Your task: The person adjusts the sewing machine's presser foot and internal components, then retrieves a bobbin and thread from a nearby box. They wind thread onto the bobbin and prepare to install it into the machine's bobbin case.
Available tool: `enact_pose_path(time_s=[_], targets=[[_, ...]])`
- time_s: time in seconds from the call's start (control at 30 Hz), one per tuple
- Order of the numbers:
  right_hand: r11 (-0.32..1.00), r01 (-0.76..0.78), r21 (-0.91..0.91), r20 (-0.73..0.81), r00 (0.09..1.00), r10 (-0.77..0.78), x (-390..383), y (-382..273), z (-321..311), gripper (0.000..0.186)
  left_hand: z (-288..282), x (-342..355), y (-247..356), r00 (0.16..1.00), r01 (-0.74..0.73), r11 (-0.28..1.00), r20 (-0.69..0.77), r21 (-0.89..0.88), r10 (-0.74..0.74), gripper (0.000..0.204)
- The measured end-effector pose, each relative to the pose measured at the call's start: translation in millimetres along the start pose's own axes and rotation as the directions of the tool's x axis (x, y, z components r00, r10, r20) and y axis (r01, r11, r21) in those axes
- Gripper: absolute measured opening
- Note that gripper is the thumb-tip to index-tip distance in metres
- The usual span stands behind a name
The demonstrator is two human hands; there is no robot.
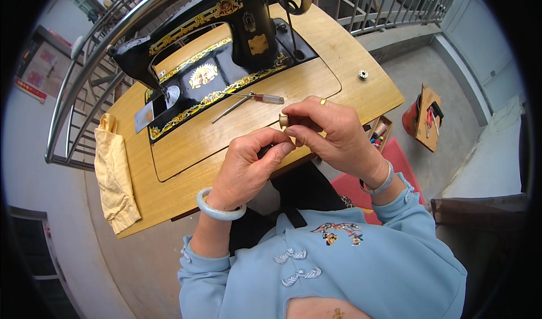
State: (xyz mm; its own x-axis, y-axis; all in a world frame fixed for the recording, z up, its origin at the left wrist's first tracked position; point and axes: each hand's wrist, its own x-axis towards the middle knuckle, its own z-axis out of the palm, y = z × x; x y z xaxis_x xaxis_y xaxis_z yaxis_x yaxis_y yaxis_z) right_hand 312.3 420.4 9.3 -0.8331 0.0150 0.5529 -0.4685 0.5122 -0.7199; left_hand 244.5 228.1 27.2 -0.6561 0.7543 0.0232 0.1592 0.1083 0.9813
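Note:
My right hand (330, 135) pinches a small pale metal spool-like piece (284, 120) above the wooden table's front part. Just left of it, my left hand (251, 166) has its thumb and fingers closed around a small dark item (266, 148), mostly hidden and too small to name. Behind my hands, a screwdriver with a clear handle (268, 97) and a thin metal rod (231, 110) lie by the bed of a black sewing machine (254, 48) with gold decoration. A small silver bobbin (363, 74) sits on the tabletop to the right.
A yellow cloth (113, 172) lies at the table's (378, 96) left. An open drawer with spools (379, 131) shows at right, near a pink cushion (398, 161). A board with tools (427, 113) rests on a red bucket (410, 121). Metal railings (79, 99) surround the back.

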Motion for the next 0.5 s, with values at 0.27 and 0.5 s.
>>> enact_pose_path(time_s=[0.27, 0.5], targets=[[0.939, -0.236, 0.252, 0.341, 0.929, 0.142, 0.5, -19.1, -15.5, 0.022, -23.4, 3.9, 13.6, 0.997, 0.007, 0.999, -0.070, -0.047, -0.011, 0.015], [0.869, -0.308, 0.386, 0.137, 0.951, 0.277, 4.1, -15.3, -11.2, 0.020, -6.3, 3.8, -1.3, 1.000, 0.014, 0.998, -0.012, -0.054, -0.015, 0.016]])
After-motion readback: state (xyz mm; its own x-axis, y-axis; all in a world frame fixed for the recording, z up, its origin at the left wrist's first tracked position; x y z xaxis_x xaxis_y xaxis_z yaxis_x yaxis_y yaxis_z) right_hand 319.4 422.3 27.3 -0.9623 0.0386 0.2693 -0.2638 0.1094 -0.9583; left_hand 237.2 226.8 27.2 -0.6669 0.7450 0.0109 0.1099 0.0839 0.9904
